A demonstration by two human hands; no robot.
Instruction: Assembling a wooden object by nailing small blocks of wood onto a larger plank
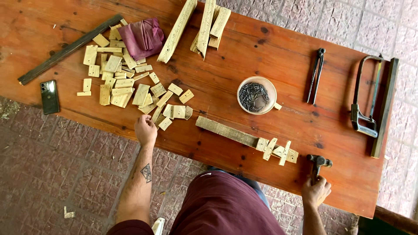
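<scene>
Gripping a hammer (317, 164) by its handle at the table's (261, 48) near edge, the right hand (316, 191) is closed. Left hand (145, 129), fingers loosely curled, touches small wood offcuts (126, 82). Between them lies a cross-pieced slat (244, 138), a bowl of nails (257, 95) beyond.

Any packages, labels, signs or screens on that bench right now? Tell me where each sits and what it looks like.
Phone: far left of the wooden table, lying flat beside the dark wooden strip; slim dark rectangle with a glossy face, apart from both hands. Which face is up is unclear.
No packages, labels or signs in view.
</scene>
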